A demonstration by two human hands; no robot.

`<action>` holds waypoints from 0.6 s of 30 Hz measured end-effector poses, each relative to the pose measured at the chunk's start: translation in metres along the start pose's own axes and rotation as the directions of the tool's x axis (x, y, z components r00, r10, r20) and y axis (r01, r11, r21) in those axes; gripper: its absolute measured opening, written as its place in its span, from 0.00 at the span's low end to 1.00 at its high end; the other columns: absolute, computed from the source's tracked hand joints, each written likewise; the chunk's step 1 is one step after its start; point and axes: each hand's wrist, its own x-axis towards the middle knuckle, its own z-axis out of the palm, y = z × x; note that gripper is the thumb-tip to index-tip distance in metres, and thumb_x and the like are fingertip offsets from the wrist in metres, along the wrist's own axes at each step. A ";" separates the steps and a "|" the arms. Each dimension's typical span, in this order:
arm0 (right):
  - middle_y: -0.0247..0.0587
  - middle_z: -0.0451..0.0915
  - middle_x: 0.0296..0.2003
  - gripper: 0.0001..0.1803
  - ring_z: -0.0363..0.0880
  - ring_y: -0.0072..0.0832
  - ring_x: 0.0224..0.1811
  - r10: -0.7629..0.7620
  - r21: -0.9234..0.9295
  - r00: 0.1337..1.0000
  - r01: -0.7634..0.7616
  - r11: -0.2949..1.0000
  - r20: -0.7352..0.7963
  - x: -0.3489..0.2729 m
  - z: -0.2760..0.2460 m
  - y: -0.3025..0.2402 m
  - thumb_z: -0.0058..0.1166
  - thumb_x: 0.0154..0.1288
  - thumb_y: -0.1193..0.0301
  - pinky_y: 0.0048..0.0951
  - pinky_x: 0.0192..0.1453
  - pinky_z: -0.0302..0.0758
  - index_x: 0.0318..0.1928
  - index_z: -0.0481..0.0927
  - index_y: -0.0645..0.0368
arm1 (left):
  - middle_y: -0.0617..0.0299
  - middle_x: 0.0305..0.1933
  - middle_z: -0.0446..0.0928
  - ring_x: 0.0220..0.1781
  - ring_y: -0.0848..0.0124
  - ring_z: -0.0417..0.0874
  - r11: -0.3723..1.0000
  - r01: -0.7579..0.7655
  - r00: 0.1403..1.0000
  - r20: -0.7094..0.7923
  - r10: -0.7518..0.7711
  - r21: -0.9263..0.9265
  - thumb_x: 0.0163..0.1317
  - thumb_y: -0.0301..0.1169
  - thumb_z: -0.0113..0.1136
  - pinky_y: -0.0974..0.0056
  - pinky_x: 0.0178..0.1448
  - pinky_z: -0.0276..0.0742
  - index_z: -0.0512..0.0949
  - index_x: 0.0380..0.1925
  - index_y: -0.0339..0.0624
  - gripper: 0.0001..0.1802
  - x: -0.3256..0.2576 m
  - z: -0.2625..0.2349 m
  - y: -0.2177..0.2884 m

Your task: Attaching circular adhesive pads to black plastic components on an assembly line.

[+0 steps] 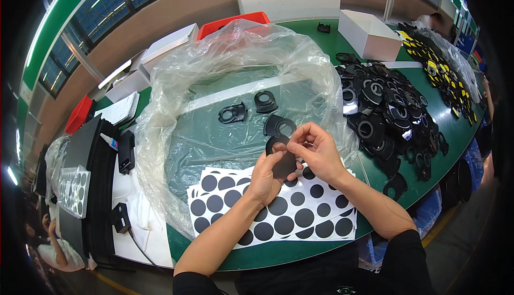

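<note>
In my left hand (263,180) is a flat black plastic part (284,168) with a round ring at its upper end, gripped between thumb and fingers. The thumb and forefinger of my right hand (320,154) are pinched together at the ring's edge; whatever is between them is too small to make out. Another black ringed part (274,125) lies just beyond my hands, on clear plastic. Two more, a left ringed part (232,114) and a right ringed part (265,102), lie farther off. Under my wrists are overlapping white sheets (292,228) of round black stickers in differing sizes.
A crumpled clear plastic bag (176,80) rings the work area on the green table (316,39). At right is a heap of black parts (383,105), with yellow-and-black parts (436,70) beyond. A white box (369,36) and red bin (235,23) stand behind. Other people sit at both sides.
</note>
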 end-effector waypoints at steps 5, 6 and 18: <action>0.35 0.77 0.30 0.09 0.73 0.14 0.22 -0.008 -0.013 1.000 0.008 1.000 -0.005 -0.001 0.002 0.001 0.57 0.62 0.78 0.15 0.22 0.70 0.38 0.70 0.62 | 0.56 0.40 0.74 0.39 0.69 0.77 1.000 0.001 1.000 -0.013 -0.001 0.017 0.66 0.29 0.40 0.66 0.33 0.69 0.67 0.46 0.41 0.11 -0.001 0.001 -0.001; 0.35 0.77 0.30 0.09 0.73 0.14 0.22 -0.009 -0.013 1.000 0.009 1.000 -0.006 -0.001 0.002 0.001 0.57 0.62 0.78 0.15 0.22 0.70 0.38 0.70 0.62 | 0.57 0.40 0.74 0.38 0.69 0.77 1.000 -0.006 1.000 -0.008 0.006 0.021 0.66 0.29 0.40 0.66 0.33 0.69 0.67 0.45 0.41 0.10 -0.001 0.000 -0.001; 0.43 0.79 0.33 0.11 0.76 0.34 0.43 -0.700 -0.703 0.691 0.587 0.401 0.178 -0.004 0.004 -0.010 0.58 0.53 0.81 0.30 0.43 0.74 0.40 0.79 0.63 | 0.57 0.43 0.74 0.40 0.68 0.77 0.996 -0.060 0.998 -0.007 0.060 -0.071 0.67 0.30 0.44 0.64 0.33 0.71 0.67 0.47 0.44 0.10 -0.003 0.001 -0.002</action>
